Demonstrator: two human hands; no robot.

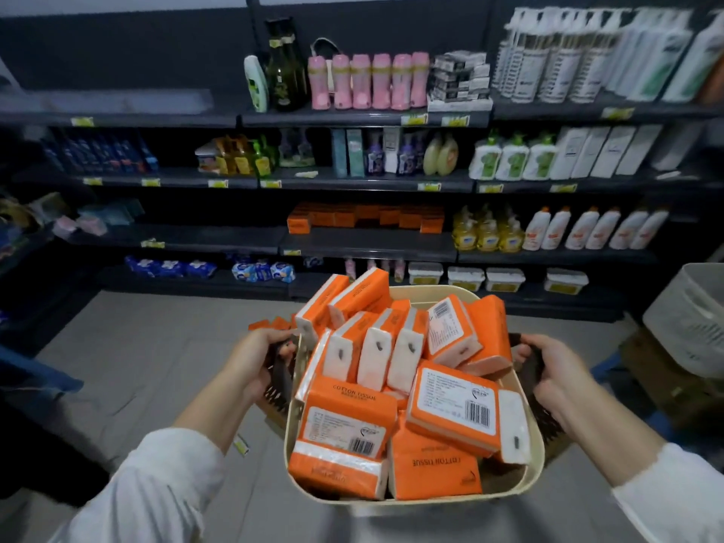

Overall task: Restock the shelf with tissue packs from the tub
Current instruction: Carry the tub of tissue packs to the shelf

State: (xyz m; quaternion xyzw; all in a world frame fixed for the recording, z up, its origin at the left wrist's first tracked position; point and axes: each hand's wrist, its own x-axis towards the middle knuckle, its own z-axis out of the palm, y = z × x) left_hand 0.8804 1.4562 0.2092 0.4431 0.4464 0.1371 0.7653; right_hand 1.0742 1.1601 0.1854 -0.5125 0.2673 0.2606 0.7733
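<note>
Orange cotton-tissue packs [450, 401] heaped in cream tub [411, 502] at 6 o'clock, left hand [258, 362] and right hand [556, 366] clamped on dark side handles [282, 380]; carrying step, probably, next calling for set-down near shelf [368, 243] at 12.

We carry a cream tub [435, 291] heaped with orange tissue packs [450, 409], our left hand [254, 358] and right hand [556, 366] each curled round a dark handle [280, 372] at its sides. Ahead, the shelf [368, 243] carries a row of orange boxes [364, 218], with yellow bottles [487, 233] just beside them on the right.
</note>
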